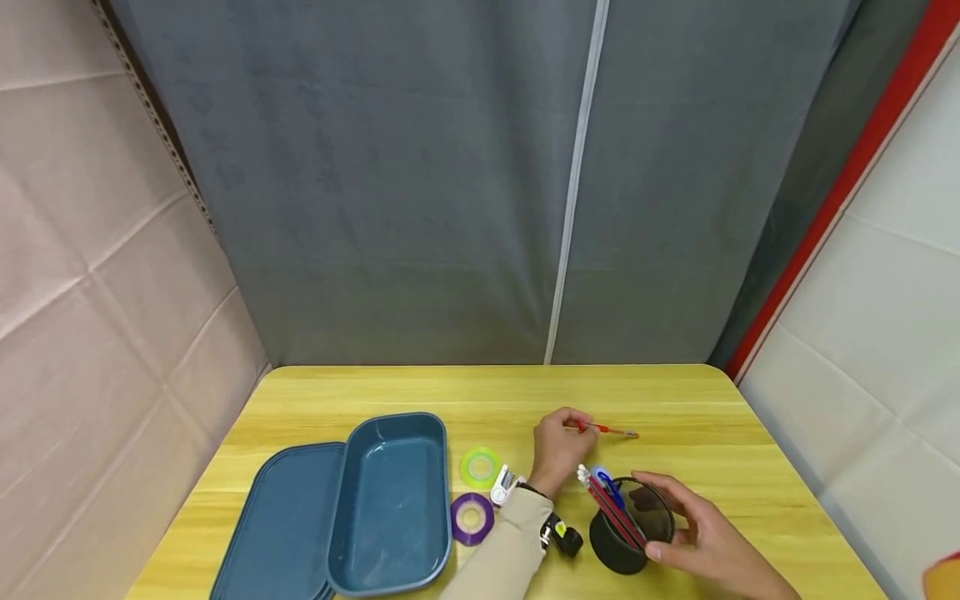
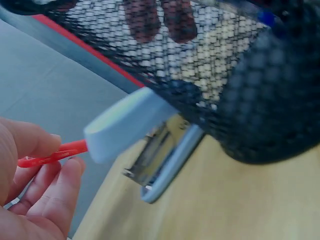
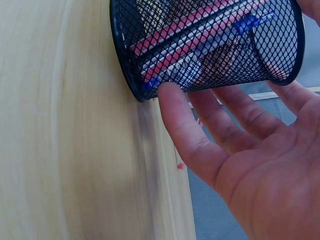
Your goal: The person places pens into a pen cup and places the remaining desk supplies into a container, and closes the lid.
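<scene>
Red pen pinched in left hand, beyond the cup, which is clamped between thumb and fingers of right hand. Box, purple tape, green tape, stapler set leftward; way between crossed by sleeve.

In the head view, the left hand is hiding one end of the red writing tool, and the lower edge is cutting off the blue lid. An orange item is showing too little to identify. In the left wrist view, the mesh cup is overrunning the frame, its contents blurring.
</scene>
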A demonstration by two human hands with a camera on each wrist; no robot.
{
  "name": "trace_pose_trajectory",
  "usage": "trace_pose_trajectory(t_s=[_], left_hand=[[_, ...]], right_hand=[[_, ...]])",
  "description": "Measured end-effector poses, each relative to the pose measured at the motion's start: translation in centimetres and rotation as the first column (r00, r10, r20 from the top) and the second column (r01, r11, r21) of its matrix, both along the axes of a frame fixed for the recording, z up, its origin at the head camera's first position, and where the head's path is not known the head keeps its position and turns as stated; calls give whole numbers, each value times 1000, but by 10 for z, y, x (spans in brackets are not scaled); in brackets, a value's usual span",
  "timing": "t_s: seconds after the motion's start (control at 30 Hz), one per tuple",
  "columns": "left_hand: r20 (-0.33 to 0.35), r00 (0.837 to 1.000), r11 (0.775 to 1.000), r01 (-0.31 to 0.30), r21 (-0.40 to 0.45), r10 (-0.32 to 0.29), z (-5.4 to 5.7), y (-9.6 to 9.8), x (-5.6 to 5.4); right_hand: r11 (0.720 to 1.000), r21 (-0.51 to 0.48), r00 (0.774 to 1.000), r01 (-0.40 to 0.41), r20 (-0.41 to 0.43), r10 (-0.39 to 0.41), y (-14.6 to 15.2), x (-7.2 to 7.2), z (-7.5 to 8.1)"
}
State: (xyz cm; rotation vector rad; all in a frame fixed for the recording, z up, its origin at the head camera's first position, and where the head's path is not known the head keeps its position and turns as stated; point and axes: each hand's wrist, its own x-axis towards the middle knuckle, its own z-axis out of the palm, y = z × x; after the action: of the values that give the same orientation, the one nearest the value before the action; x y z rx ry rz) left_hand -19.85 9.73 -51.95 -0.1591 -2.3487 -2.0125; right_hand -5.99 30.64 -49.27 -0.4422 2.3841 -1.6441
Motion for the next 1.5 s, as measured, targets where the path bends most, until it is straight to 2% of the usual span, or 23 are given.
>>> trace_pose_trajectory(t_s=[0.23,0.43,0.53,0.67,0.8,1.13,1.3,1.5], left_hand=[[-26,1000,994,-12,109,15,11,-5,-1],[-40,999,981,-8,196,17,25,-13,2],[-52,999,962,11,271,4,33,-17,3],[-74,997,927,44,372,-17,44,-23,6],[-98,995,900,72,430,-33,56,-29,11],[-101,993,845,109,523,-65,83,-41,23],[-116,987,830,154,536,-108,92,-47,29],[-155,971,815,236,530,-181,101,-50,35]], right_hand=[[999,41,999,32,12,-33,-1,0,1],[997,58,999,43,-7,-43,0,0,0],[997,65,999,48,0,-48,0,0,1],[994,84,996,70,41,-74,-2,0,4],[993,90,997,70,33,-73,-3,1,5],[997,48,998,62,-11,-61,-5,2,5],[999,17,998,32,-53,-31,-4,2,6],[999,15,998,34,-46,-34,-3,1,7]])
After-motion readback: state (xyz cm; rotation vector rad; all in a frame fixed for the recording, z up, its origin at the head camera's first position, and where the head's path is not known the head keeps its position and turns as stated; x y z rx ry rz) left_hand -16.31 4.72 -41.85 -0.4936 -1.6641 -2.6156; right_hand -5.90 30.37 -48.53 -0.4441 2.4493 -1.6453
